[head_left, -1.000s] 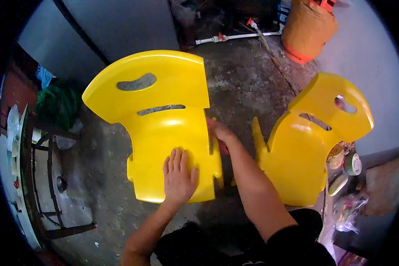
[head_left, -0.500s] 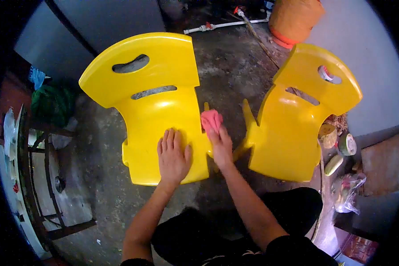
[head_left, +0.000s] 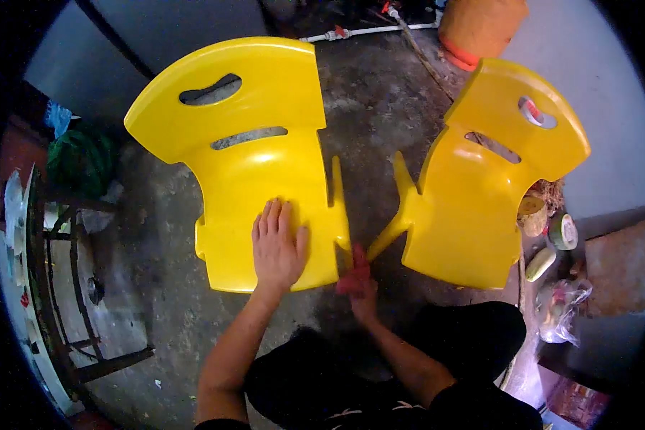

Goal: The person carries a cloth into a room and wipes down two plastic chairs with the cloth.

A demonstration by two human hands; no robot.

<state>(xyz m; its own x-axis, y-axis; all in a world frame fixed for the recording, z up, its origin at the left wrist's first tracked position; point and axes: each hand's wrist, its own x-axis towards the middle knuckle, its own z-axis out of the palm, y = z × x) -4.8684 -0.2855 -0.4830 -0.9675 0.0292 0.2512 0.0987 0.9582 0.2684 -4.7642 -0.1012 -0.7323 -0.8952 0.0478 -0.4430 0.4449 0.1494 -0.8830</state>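
L hand (head_left: 278,251) flat on 1 of 2 yel. chairs (head_left: 265,172), R hand (head_left: 365,301) gripping 1 cloth (head_left: 356,276)

Left chair (head_left: 265,168) beside right chair (head_left: 462,208) on floor (head_left: 369,107), cloth (head_left: 356,276) between them near the front, pipe (head_left: 390,29) behind both

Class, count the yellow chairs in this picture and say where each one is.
2. One yellow chair is left of centre, under the person's left hand; the other yellow chair is to its right, across a gap. Any beyond the dark edges would be hidden.
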